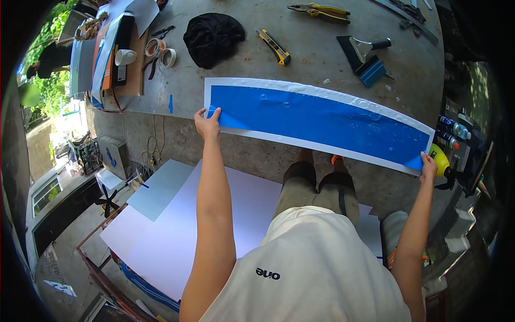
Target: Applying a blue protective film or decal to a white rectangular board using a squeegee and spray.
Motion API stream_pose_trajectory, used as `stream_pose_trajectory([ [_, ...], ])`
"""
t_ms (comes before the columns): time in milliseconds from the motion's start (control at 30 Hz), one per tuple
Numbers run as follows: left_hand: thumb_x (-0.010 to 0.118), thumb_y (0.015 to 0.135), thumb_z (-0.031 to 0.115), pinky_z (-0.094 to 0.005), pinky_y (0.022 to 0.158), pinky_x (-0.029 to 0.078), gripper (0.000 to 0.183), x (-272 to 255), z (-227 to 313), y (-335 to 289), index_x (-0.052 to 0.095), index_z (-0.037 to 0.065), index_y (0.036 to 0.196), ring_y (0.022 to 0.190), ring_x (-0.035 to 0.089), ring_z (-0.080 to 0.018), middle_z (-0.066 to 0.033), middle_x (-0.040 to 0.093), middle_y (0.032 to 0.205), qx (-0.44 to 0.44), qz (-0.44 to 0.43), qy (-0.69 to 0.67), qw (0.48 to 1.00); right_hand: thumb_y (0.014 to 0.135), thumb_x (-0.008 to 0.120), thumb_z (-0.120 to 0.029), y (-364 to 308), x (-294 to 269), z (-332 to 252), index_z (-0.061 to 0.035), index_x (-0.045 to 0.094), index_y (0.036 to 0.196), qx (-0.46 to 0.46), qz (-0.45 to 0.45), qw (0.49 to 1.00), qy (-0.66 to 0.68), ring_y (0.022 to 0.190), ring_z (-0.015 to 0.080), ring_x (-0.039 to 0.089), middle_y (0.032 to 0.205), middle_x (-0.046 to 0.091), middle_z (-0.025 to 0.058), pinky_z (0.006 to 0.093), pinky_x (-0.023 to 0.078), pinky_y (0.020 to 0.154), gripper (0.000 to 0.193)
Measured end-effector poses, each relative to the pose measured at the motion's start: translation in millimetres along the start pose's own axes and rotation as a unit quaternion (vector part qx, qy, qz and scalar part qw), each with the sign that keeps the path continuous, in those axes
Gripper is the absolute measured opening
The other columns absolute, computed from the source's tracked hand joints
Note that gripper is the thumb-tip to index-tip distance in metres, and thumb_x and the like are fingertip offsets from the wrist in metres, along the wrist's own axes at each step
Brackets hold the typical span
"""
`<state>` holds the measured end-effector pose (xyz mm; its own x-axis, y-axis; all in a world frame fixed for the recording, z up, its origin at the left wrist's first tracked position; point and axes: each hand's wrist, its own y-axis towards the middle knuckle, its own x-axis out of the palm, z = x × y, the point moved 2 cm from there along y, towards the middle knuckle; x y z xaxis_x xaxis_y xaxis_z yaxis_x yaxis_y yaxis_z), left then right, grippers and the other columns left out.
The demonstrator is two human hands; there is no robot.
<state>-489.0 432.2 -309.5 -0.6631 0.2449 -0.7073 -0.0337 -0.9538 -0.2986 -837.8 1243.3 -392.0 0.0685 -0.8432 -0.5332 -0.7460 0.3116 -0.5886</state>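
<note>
A long blue vinyl sheet with a white border (316, 121) stretches between my two hands over the near edge of the table. My left hand (208, 123) pinches its lower left corner, thumb on the blue face. At the far right end, the fingers of my right hand (427, 166) close on the lower corner. Small bubbles or droplets show on the blue, and the curved upper border looks wrinkled. Beyond the sheet lie a yellow and black utility knife (274, 48), a black-bladed squeegee with a metal handle (362, 49) and a blue scraper (373, 74).
The grey table (316, 53) also carries pliers (322, 12), a bundled black cloth (214, 41), tape rolls (167, 57) and a white cup (125, 57). A yellow-green bottle (441, 160) stands by my right hand. Behind me, large white sheets (161, 231) cover a rack.
</note>
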Motion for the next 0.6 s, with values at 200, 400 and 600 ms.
stream_pose_trajectory([
  [200,0.094,0.072,0.017,-0.0403,0.089,0.057,0.066,2.7,-16.4,13.2,0.059,0.002,0.126,0.103,0.069,-0.0308,-0.0236,0.068,0.116,0.033,0.011,0.021,0.999,0.088,0.083,-0.022,-14.7,7.0,-10.0,0.005,0.072,0.112,-0.006,0.023,1.0,-0.012,0.088,0.0125,0.064,0.1,0.072,0.0051,0.0276,0.05,0.083,0.038],
  [400,0.097,0.069,0.023,-0.0377,0.086,0.056,0.068,2.7,-36.9,36.0,0.061,0.0,0.123,0.096,0.068,-0.0251,-0.0186,0.068,0.112,0.064,-0.004,0.024,0.998,0.081,0.088,-0.02,-45.0,20.9,-32.3,0.0063,0.074,0.106,-0.032,0.052,0.998,-0.017,0.082,0.0129,0.064,0.094,0.072,0.0053,0.0289,0.052,0.077,0.039],
  [600,0.093,0.075,0.019,-0.038,0.083,0.059,0.066,5.0,-39.4,41.8,0.058,0.0,0.127,0.095,0.069,-0.0257,-0.0193,0.068,0.113,0.044,-0.021,-0.01,0.999,0.084,0.085,-0.017,-67.4,29.7,-50.6,0.0039,0.074,0.103,-0.048,0.058,0.997,-0.027,0.078,0.0106,0.063,0.091,0.072,0.0036,0.0278,0.051,0.073,0.03],
])
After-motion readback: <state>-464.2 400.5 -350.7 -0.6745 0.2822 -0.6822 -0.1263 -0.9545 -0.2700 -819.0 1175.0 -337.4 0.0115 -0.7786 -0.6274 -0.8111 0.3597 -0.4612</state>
